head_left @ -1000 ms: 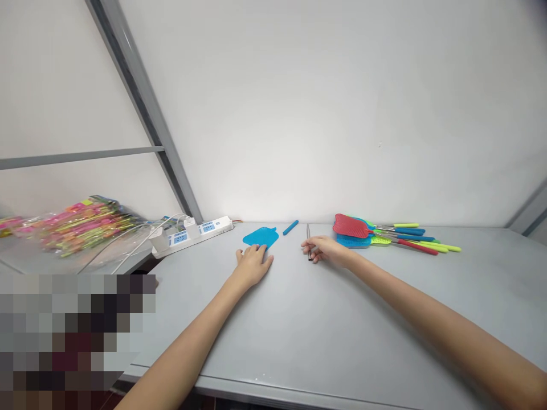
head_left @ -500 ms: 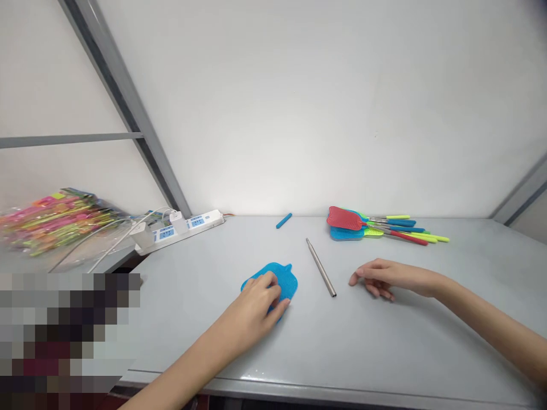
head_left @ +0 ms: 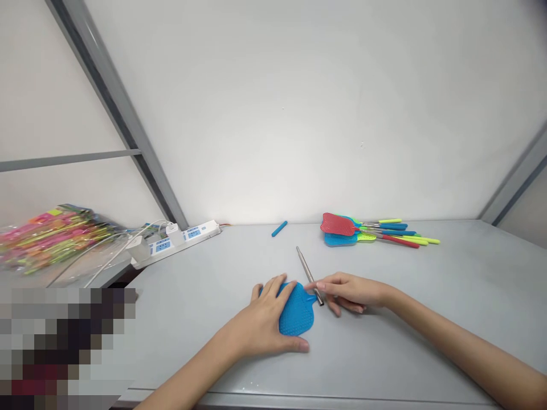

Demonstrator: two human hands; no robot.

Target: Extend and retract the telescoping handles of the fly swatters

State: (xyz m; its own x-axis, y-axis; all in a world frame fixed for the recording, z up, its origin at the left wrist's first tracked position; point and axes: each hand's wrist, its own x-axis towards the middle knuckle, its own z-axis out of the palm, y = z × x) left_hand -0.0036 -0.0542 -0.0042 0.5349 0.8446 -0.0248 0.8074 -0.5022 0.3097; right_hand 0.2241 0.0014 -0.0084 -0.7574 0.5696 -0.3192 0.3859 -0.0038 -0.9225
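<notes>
A blue plastic fly swatter head (head_left: pixel 297 319) lies flat on the table, its short neck pointing right. My left hand (head_left: pixel 267 319) rests over its left part, fingers spread along the upper edge and thumb stretched out below the lower edge. Past the neck lies a silver metal tube (head_left: pixel 305 263), slanting away from me. My right hand (head_left: pixel 348 291) is at the tube's near end, its index finger reaching across toward the neck and the other fingers loosely bent and apart. Whether a fingertip touches the neck or the tube, I cannot tell.
Several assembled fly swatters (head_left: pixel 339 225) in red, blue and yellow-green are piled at the back right. A blue grip sleeve (head_left: pixel 279 229) lies near the wall. On the left are a white power strip (head_left: pixel 199 232) with plugs and cables and a clear bag of colourful items (head_left: pixel 55 236).
The swatter head has turned so its neck points right, and it has shifted right. My left hand has spread its fingers. My right hand has moved left to the tube.
</notes>
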